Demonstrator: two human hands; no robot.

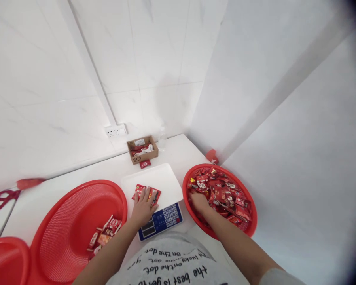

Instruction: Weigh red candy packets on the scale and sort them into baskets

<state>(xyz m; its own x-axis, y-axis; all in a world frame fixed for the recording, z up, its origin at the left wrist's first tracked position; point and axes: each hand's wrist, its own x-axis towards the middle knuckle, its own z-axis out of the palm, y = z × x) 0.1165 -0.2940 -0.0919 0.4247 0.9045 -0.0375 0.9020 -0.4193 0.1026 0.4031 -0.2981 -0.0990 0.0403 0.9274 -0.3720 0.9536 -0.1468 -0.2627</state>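
Observation:
My left hand lies with its fingers spread over red snack packets on the white tray of a weighing scale. The scale's blue keypad panel shows below the tray, nearest my body. On the right, my right hand reaches into a round red basket heaped with small red packets. Its fingertips are down among the packets by the left wall, so what they hold, if anything, is hidden.
At left stands a large red mesh basket with several packets inside, and another red basket beyond it. Behind the scale are a cardboard box of packets, one loose packet and a clear bottle. Walls border the table.

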